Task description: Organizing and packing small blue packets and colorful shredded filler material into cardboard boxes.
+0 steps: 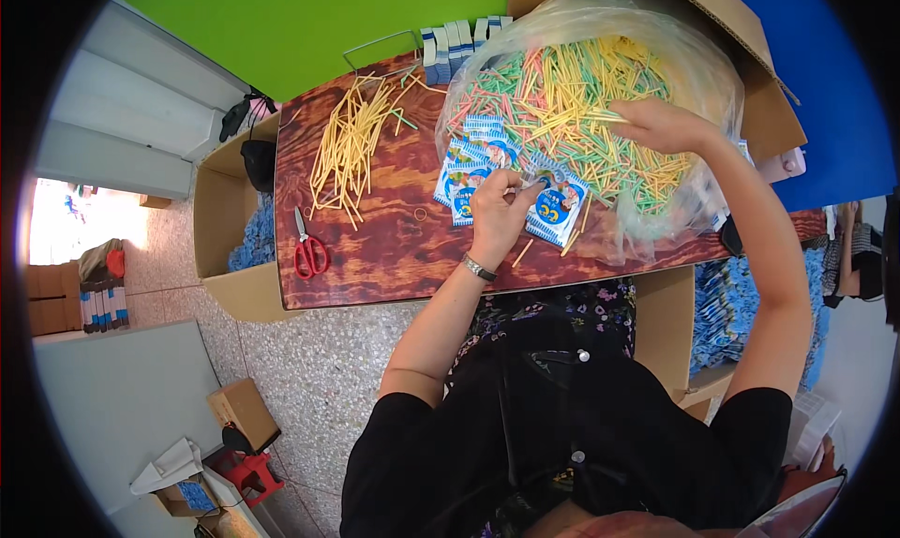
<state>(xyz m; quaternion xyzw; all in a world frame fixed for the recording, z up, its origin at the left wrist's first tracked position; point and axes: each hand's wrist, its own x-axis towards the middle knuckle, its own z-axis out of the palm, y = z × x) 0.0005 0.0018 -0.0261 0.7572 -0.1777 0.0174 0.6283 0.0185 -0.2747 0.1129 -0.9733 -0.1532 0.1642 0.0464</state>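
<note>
The person's black top point(553, 425) fills the lower frame, both forearms reaching up from it to a red-brown wooden table point(375, 257). The left hand point(502, 205) (a wristwatch point(479, 268) sits below it) is closed in a pinch on a small blue-and-white packet point(560, 205), whose long axis runs roughly up and away from the person, tilted a little to the right; it lies at the near edge of the clear bag point(581, 116). More such packets point(469, 168) fan out just to its left, touching one another. The right hand point(661, 126) rests inside the bag on a heap of yellow, green and pink sticks point(562, 97), fingers curled down into them; whether they grip any cannot be told. The sticks in the bag point every way. A loose yellow bundle point(352, 144) lies on the table well to the left, running mostly away from the person. Red scissors point(307, 247) lie near the table's near-left corner, blades pointing away. A cardboard box point(225, 219) stands beside the table on the left.
</note>
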